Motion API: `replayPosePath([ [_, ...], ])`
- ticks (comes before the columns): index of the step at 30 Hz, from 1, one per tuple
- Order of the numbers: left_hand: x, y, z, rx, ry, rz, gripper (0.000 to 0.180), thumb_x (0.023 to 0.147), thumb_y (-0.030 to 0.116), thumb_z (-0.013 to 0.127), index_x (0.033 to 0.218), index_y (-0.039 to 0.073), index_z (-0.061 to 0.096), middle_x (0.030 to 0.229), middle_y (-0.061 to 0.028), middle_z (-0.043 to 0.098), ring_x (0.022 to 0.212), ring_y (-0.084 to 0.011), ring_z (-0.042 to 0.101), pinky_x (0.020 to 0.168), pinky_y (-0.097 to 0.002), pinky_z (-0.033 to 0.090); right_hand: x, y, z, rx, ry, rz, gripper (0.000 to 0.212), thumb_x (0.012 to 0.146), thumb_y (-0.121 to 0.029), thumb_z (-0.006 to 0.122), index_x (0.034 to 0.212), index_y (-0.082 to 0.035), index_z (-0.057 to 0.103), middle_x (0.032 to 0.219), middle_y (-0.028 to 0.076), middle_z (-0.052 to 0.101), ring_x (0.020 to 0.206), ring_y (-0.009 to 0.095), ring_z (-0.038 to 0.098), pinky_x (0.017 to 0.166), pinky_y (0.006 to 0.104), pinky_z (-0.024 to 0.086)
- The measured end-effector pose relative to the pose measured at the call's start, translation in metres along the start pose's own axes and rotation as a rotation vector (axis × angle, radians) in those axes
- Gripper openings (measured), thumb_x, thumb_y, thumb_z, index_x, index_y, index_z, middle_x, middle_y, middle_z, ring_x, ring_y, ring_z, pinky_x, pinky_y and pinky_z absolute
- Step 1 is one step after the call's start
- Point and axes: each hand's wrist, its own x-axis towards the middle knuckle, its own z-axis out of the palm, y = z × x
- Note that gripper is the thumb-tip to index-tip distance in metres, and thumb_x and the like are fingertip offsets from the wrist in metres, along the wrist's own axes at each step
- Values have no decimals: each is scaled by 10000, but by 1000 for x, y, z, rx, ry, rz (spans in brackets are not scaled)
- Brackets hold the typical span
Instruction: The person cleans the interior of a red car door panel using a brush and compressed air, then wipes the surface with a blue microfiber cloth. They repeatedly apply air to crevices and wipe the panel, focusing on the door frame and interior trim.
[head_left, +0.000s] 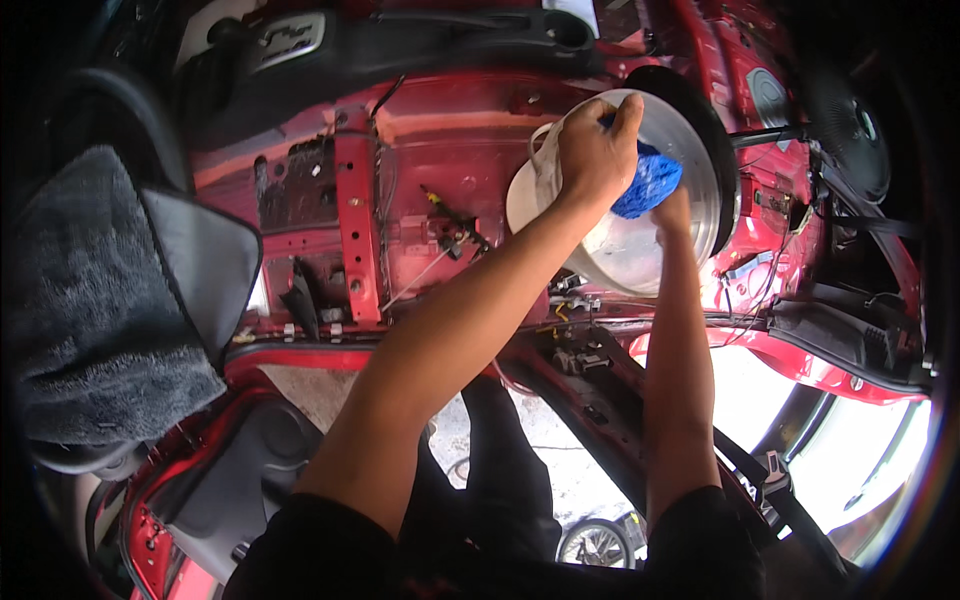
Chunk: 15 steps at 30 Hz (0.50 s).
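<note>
A whitish translucent bucket (625,258) stands at the upper right over the red metal car floor, its mouth facing me. Inside its mouth a bunched blue cloth (648,182) hangs between my two hands. My left hand (597,150) is closed round the cloth's upper end, and a bit of blue shows between its fingers. My right hand (672,212) reaches into the bucket and grips the cloth's lower right end; its fingers are mostly hidden behind the cloth.
A grey plush towel (110,290) hangs over the steering wheel side at left. A black centre console (430,45) runs along the back. Brackets and cables (455,235) stick up from the bare red floor (420,180). A black sill strip (570,400) lies beneath my arms.
</note>
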Motion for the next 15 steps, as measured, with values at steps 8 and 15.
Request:
replayPosePath([
  [8, -22, 26, -30, -465, 2, -193, 308, 996, 312, 712, 1109, 27, 694, 1018, -56, 680, 1009, -161, 588, 933, -320, 454, -54, -81, 0, 1264, -360, -28, 540, 1001, -466, 622, 1366, -70, 597, 1277, 126, 693, 1145, 283, 695, 954, 535, 582],
  [15, -106, 40, -124, -336, -51, 314, 264, 994, 200, 685, 1145, -11, 639, 999, -89, 706, 862, -165, 659, 824, -324, 533, -127, -133, 65, 984, -160, -173, 270, 919, -184, 698, 1114, 0, 667, 937, 67, 703, 800, 157, 681, 690, 285, 574],
])
